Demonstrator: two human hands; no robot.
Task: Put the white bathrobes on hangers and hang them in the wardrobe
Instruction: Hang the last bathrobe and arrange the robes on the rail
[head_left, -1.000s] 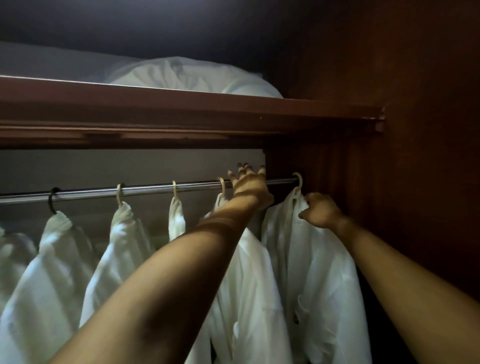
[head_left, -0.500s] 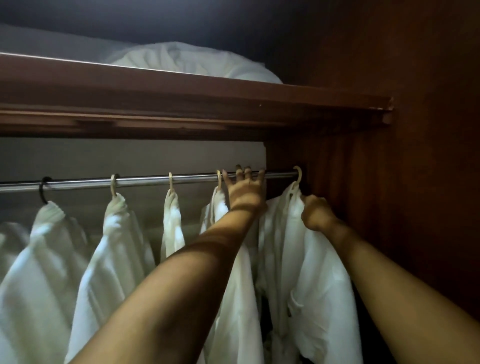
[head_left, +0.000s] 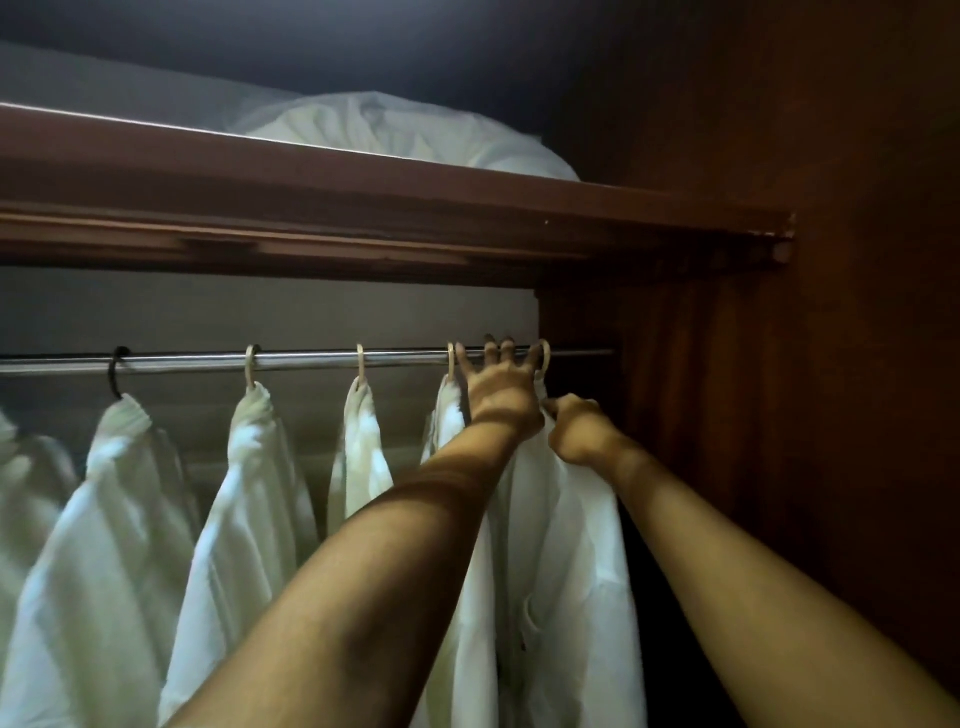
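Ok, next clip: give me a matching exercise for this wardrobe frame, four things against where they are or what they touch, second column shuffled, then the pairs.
Things
1. left hand
2. right hand
3. black hook
4. white bedding

Places
A. on the shelf above the rail
B. fingers spread up at the rail, between two pale hooks
C. on the rail, left of every pale hook
D. gripping the rightmost bathrobe near its collar

Pairs: 1-B, 2-D, 3-C, 4-A

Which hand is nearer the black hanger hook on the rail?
Left. The left hand reaches the rail right of the black hanger hook; the right hand is farther right, gripping a robe.
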